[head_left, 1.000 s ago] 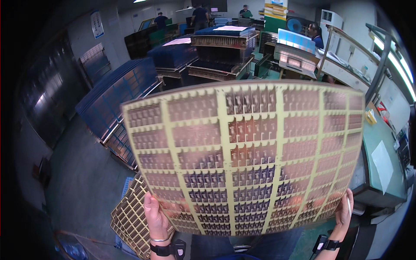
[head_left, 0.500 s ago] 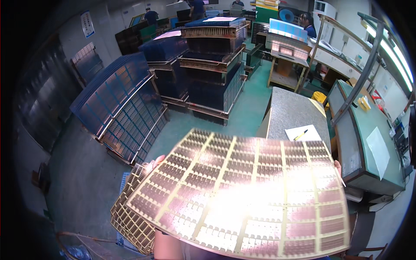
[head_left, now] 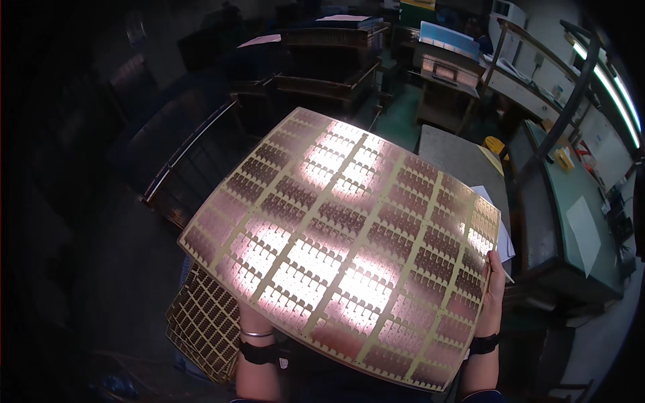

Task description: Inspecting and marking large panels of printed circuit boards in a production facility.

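A large copper-coloured circuit board panel point(head_left: 322, 255), patterned with rows of repeated shapes, is held up tilted in front of me. Bright reflections lie across its face. My right hand point(head_left: 495, 279) grips its right edge, with fingers closed around the rim. My left hand point(head_left: 251, 316) reaches under the panel's lower left side; only the wrist part shows, the fingers being hidden behind the panel. Below the left edge, a stack of similar panels point(head_left: 205, 316) sits low beside my left forearm, partly covered by the held one.
Dark racks point(head_left: 322, 80) of panels stand ahead, with another rack point(head_left: 188, 148) at the left. A grey-topped table point(head_left: 457, 151) with white paper point(head_left: 504, 243) is beyond the panel. At the right is a green-topped bench point(head_left: 571, 195); lit tubes point(head_left: 615, 101) hang above.
The panel has risen and turned clockwise, its right side dropping lower. My right hand and both forearms have come into view. Light on its face has shifted, and the surroundings look darker.
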{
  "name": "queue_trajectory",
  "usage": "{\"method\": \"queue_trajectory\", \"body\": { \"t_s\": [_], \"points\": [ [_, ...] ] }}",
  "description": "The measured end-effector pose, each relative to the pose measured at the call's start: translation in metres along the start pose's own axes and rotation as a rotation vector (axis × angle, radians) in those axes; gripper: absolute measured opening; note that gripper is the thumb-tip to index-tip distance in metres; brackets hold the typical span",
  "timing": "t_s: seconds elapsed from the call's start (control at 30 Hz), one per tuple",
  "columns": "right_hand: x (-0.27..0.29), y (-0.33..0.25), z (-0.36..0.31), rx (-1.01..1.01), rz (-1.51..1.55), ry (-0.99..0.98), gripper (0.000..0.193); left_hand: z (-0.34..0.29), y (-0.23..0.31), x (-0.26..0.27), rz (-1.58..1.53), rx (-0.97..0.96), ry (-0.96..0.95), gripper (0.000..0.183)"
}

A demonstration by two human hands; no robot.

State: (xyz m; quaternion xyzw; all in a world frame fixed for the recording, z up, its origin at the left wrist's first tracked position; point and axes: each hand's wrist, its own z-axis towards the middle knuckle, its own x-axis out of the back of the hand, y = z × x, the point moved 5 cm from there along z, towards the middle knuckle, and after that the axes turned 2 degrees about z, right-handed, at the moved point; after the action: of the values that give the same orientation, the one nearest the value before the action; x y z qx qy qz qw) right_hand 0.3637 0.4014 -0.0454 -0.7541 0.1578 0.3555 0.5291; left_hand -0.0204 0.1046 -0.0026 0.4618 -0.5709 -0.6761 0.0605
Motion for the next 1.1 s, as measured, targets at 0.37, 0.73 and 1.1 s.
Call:
{"method": "queue_trajectory", "body": {
  "t_s": [0.37,0.73,1.1],
  "points": [
    [-0.044,0.024,-0.057,0.118,0.068,0.01,0.032,0.015,0.009,-0.063,-0.284,-0.086,0.059,0.038],
    [0.007,-0.031,-0.039,0.148,-0.074,0.006,0.049,0.015,0.015,-0.057,-0.195,-0.063,0.056,0.037],
    [-0.068,-0.077,0.011,0.035,-0.597,-0.212,0.044,0.003,0.041,-0.093,-0.042,-0.247,0.045,0.029]
  ]
}}
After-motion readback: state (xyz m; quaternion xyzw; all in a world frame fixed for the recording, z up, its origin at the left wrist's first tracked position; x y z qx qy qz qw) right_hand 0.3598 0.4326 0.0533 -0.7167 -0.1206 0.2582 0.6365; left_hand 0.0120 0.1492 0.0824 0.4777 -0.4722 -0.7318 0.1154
